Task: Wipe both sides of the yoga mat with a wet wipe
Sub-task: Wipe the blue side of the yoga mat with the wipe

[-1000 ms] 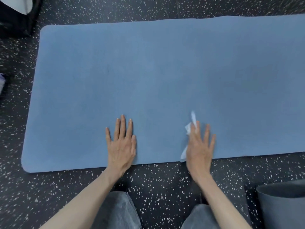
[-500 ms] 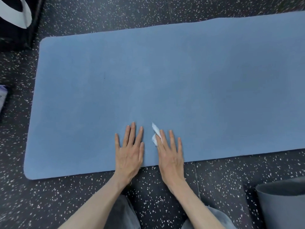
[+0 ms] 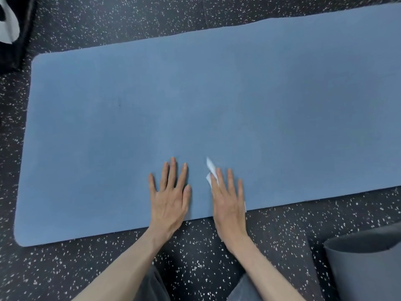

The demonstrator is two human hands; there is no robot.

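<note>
A blue yoga mat (image 3: 195,101) lies flat on the dark speckled floor and runs out of view at the right. My left hand (image 3: 170,198) rests palm down on the mat's near edge, fingers spread, nothing under it. Just to its right, my right hand (image 3: 229,203) presses flat on a white wet wipe (image 3: 211,169). The wipe's corner sticks out past my fingertips; most of it is hidden under the palm.
A rolled dark grey mat (image 3: 366,263) stands at the lower right. A black bag with a white mark (image 3: 10,25) sits at the upper left corner. My grey-trousered knees (image 3: 152,287) are at the bottom edge.
My right hand slid the wipe left along the near edge towards my left hand, then back a little to the right. My left hand stayed planted on the mat.
</note>
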